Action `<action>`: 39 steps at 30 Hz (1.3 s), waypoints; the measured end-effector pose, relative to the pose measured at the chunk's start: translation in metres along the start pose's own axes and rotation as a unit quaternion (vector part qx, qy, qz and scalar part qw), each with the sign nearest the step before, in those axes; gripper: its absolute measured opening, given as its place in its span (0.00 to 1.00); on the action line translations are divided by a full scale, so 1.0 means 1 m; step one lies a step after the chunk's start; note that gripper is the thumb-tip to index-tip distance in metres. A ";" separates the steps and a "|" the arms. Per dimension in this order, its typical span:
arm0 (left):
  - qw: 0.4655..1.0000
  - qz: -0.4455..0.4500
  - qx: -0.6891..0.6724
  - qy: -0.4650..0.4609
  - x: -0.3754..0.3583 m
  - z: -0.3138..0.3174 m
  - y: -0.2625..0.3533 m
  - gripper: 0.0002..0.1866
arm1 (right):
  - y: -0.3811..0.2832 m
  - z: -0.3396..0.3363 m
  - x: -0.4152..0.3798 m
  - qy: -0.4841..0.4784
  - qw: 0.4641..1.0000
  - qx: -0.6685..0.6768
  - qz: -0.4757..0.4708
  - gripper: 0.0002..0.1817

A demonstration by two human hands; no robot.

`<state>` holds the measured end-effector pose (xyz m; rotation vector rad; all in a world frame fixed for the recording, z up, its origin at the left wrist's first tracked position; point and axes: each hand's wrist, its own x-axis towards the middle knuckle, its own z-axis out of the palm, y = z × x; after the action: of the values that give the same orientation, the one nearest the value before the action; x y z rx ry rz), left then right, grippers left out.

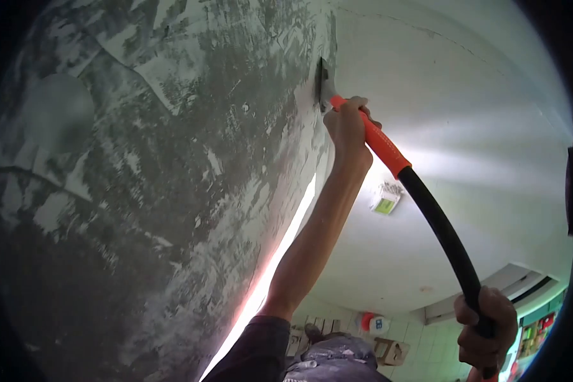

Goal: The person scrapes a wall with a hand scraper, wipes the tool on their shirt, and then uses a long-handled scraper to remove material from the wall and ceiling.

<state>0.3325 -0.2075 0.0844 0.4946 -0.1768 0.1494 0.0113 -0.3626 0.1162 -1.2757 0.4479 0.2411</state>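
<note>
A long-handled scraper (442, 223) with a black shaft and an orange front grip slants across the view, its shaft appearing bent by the lens. Its metal blade (325, 83) is edge-on at the border between a patchy grey surface (191, 146) and a smooth pale one (477, 102). My left hand (349, 130) is wrapped round the orange grip just behind the blade, arm stretched out. Lower on the black shaft, my right hand (490, 325) is closed round it near the bottom right. White scraped streaks mark the grey surface.
A bright strip of light (267, 280) runs along the grey surface's edge. A small white and green item (386, 198) shows against the pale surface. Below are my dusty clothes (334, 360), a white container (379, 325), a brown box (393, 352) and shelves with colourful items (538, 334).
</note>
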 end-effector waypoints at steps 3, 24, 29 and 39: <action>1.000 -0.002 0.018 0.016 0.027 0.013 -0.012 0.05 | 0.006 -0.004 0.015 0.025 1.000 0.010 0.014 0.14; 1.000 -0.008 0.019 0.011 0.010 0.032 0.020 0.05 | -0.024 -0.017 0.015 -0.281 0.957 -0.065 -0.002 0.20; 0.999 0.035 -0.027 0.015 -0.043 0.029 0.068 0.05 | 0.009 0.002 -0.036 -0.226 0.968 0.098 0.044 0.22; 0.998 0.039 -0.040 -0.038 -0.004 0.046 0.056 0.05 | -0.010 -0.014 -0.018 -0.118 0.988 0.049 -0.091 0.17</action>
<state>0.3126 -0.1818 0.1489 0.4134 -0.2754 0.1983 -0.0030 -0.3777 0.1292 -1.1665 0.1374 0.2099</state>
